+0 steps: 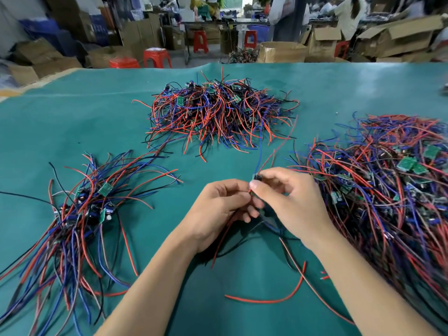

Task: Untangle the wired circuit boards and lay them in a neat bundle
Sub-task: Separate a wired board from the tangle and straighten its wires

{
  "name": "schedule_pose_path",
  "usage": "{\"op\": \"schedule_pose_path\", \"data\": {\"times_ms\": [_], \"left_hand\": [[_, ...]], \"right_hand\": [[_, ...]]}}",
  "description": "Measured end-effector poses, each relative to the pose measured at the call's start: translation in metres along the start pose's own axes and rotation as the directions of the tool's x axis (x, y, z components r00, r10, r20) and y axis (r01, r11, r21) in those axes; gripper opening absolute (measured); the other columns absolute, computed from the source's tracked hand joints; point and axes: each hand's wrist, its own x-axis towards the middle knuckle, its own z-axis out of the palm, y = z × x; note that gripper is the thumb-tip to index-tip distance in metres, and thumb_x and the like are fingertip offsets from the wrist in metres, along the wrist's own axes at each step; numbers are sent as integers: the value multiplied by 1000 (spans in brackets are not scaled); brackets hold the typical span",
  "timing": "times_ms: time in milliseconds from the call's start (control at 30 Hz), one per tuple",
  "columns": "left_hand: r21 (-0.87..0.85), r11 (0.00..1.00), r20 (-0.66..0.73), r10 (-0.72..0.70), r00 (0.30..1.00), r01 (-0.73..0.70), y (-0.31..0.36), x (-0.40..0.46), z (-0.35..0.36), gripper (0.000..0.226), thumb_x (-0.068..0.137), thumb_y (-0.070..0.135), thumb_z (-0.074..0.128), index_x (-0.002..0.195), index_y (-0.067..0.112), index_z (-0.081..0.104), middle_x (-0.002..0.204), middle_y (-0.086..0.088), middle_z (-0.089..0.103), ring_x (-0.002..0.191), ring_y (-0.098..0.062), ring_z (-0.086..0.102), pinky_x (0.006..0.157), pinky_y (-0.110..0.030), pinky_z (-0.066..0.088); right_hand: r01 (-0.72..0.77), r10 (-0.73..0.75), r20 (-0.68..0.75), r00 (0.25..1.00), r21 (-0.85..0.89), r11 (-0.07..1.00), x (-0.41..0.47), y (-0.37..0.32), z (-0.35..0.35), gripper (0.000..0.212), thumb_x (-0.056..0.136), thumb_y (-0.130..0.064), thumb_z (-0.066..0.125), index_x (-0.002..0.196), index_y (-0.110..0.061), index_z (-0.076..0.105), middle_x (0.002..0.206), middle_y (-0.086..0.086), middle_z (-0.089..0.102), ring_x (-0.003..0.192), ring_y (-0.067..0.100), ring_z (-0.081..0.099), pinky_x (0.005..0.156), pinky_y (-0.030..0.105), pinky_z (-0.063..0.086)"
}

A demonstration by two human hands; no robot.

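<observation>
A small wired circuit board [255, 178] trailing red, blue and black leads sat at table centre, pinched between the left hand [219, 209] and right hand [288, 197]; fingers hid most of it. Tangled piles lay at 12 o'clock [218, 112], 3 o'clock [388, 190] and 9 o'clock [80, 214] on the green mat [72, 122].

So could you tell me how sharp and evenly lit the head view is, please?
Head view: soft, even light, with faint shadows under the hands; wide-angle bending curves the mat edge; the background stools and boxes are blurred, the far pile fairly sharp.
</observation>
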Motion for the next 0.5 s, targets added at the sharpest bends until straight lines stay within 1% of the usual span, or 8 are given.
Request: {"op": "schedule_pose_path", "data": {"times_ms": [33, 67, 133, 200, 267, 333, 433, 500], "left_hand": [[9, 1000, 1, -4, 1000, 4, 0, -1, 0, 18, 97, -8, 46, 92, -3, 63, 82, -16, 67, 62, -16, 60, 56, -20, 48], [21, 1000, 2, -13, 1000, 13, 0, -1, 0, 18, 97, -6, 48, 90, -1, 64, 80, -16, 67, 60, -16, 60, 55, -20, 48], [53, 998, 11, -37, 999, 36, 1, -2, 0, 20, 99, 1, 51, 85, 4, 65, 73, -15, 67, 54, -16, 59, 50, -19, 46], [90, 995, 32, -53, 998, 50, 1, -2, 0, 20, 100, 6, 51, 88, 4, 67, 67, -13, 66, 49, -15, 58, 45, -19, 44], [107, 993, 67, -63, 996, 56, 2, -2, 0, 19, 100, 8, 51, 93, 2, 68, 64, -11, 65, 46, -14, 57, 44, -19, 44], [120, 991, 101, -77, 992, 65, 3, -3, 0, 20, 100, 8, 51, 94, 2, 69, 63, -10, 65, 46, -13, 57, 44, -19, 44], [151, 986, 137, -99, 986, 78, 3, -4, 1, 21, 100, 8, 52, 93, 4, 71, 66, -9, 67, 49, -13, 57, 46, -19, 44], [194, 978, 151, -105, 983, 75, 3, -5, 2, 21, 100, 8, 52, 92, 7, 72, 68, -8, 68, 50, -14, 57, 48, -20, 45]], "right_hand": [[-10, 10, 12, 1000, 52, 999, 1, 3, -2, 20, 78, -38, 78, 88, -21, 78, 76, -5, 75, 70, 15, 68, 76, 42, 55], [-13, 12, 12, 1000, 93, 996, 1, 4, -4, 16, 77, -34, 80, 87, -21, 78, 76, -5, 76, 69, 13, 66, 72, 40, 54], [2, -2, -1, 1000, 140, 990, 1, 3, -5, 14, 74, -32, 81, 83, -23, 78, 74, -6, 75, 66, 10, 65, 67, 32, 49], [36, -29, -42, 999, 169, 985, 2, 1, -5, 11, 73, -31, 79, 83, -27, 78, 71, -6, 75, 64, 9, 66, 67, 30, 50], [48, -23, -145, 989, 172, 984, 5, 2, -7, 8, 72, -33, 80, 80, -34, 78, 72, -10, 75, 63, 5, 66, 69, 27, 51], [49, 0, -248, 969, 190, 981, 8, 3, -13, 6, 71, -36, 80, 74, -39, 77, 71, -14, 75, 61, 2, 65, 66, 28, 50], [56, 15, -366, 931, 183, 981, 11, 5, -24, 9, 71, -43, 77, 78, -48, 76, 74, -15, 75, 63, 4, 66, 67, 33, 53], [61, 29, -446, 895, 186, 981, 12, 4, -32, 8, 73, -43, 76, 79, -48, 76, 74, -15, 75, 64, 4, 65, 68, 36, 54]]}}
